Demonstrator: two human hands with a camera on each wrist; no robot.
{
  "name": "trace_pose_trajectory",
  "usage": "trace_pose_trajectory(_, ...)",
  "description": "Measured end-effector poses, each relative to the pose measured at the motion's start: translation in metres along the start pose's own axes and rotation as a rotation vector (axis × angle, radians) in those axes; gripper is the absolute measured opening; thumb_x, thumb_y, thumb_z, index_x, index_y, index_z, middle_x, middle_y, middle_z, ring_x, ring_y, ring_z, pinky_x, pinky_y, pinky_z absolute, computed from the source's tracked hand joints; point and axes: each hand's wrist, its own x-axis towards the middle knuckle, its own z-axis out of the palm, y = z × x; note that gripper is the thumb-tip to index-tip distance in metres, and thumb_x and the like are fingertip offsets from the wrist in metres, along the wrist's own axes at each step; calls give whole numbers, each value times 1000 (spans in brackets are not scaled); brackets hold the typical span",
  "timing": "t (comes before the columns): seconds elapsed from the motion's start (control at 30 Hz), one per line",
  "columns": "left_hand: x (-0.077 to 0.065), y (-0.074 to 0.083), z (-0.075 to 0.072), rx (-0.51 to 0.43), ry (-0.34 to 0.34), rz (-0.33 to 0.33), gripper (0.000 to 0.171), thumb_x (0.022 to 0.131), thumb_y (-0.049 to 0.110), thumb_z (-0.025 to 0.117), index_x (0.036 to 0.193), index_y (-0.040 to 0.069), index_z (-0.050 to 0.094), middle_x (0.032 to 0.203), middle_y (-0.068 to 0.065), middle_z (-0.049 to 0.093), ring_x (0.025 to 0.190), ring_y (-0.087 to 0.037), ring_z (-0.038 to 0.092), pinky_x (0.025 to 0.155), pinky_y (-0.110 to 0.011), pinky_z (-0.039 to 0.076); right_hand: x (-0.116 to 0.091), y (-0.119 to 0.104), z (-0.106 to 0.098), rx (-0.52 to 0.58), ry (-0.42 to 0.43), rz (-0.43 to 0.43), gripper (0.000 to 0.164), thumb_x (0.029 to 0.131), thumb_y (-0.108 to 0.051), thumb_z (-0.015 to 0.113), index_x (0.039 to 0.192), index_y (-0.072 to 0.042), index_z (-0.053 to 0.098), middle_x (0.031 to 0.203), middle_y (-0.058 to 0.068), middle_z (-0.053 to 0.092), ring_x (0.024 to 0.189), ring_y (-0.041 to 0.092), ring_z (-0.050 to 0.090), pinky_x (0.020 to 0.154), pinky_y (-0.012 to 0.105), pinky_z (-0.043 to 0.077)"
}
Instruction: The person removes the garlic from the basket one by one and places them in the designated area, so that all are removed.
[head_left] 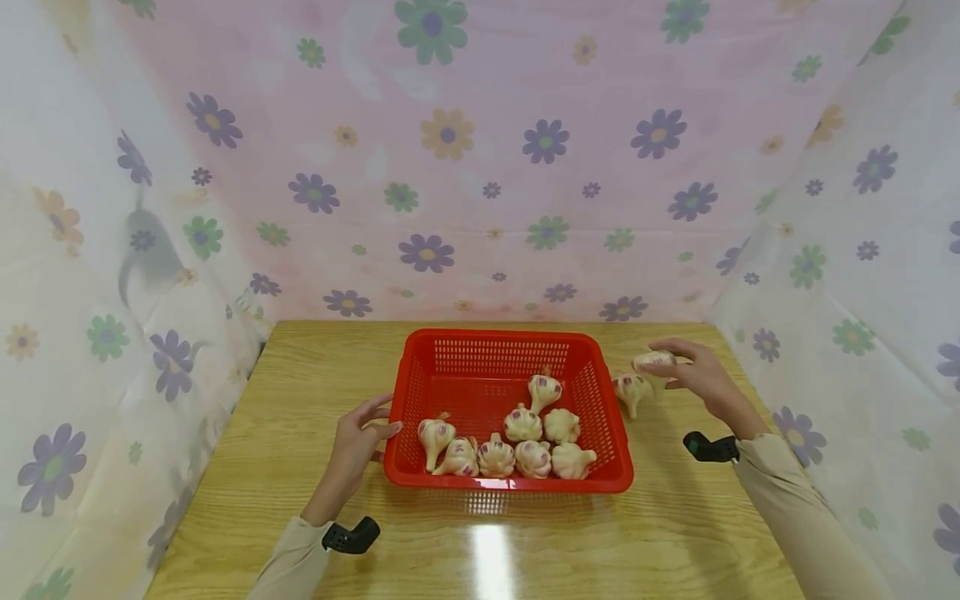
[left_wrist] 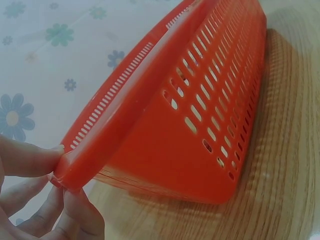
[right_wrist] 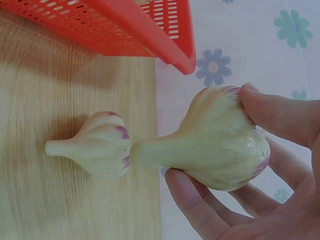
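A red plastic basket stands mid-table with several garlic bulbs inside, mostly along its near side. My left hand pinches the basket's left rim, thumb on top and fingers beneath, as the left wrist view shows. Right of the basket, my right hand holds one garlic bulb between thumb and fingers, raised above the table with its stem pointing away from the palm. Another garlic bulb lies on the table just below it, beside the basket's right wall.
The wooden table meets a flowered cloth backdrop at its far edge. More flowered cloth hangs on the left and right sides. Black wrist-worn devices sit on both forearms.
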Motion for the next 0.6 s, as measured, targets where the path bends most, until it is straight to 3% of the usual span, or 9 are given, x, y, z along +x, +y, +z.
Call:
trace_pose_trajectory(0.33, 1, -1, 0, -3, 1, 8, 48, 82, 3, 67, 128, 14, 58, 114, -17, 57, 76, -23, 61, 51, -33, 53, 2, 12, -7, -6, 14, 30, 65, 91, -32, 63, 139, 4, 38, 141, 28, 33, 114, 45, 45, 85, 56, 47)
trace_pose_trajectory(0.6, 2, -3, 1, -4, 8, 6, 48, 82, 2, 67, 127, 14, 59, 114, -17, 57, 76, -23, 61, 48, -31, 52, 4, 37, -7, -12, 28, 78, 68, 92, -34, 62, 140, 5, 35, 141, 31, 31, 115, 46, 44, 84, 55, 48)
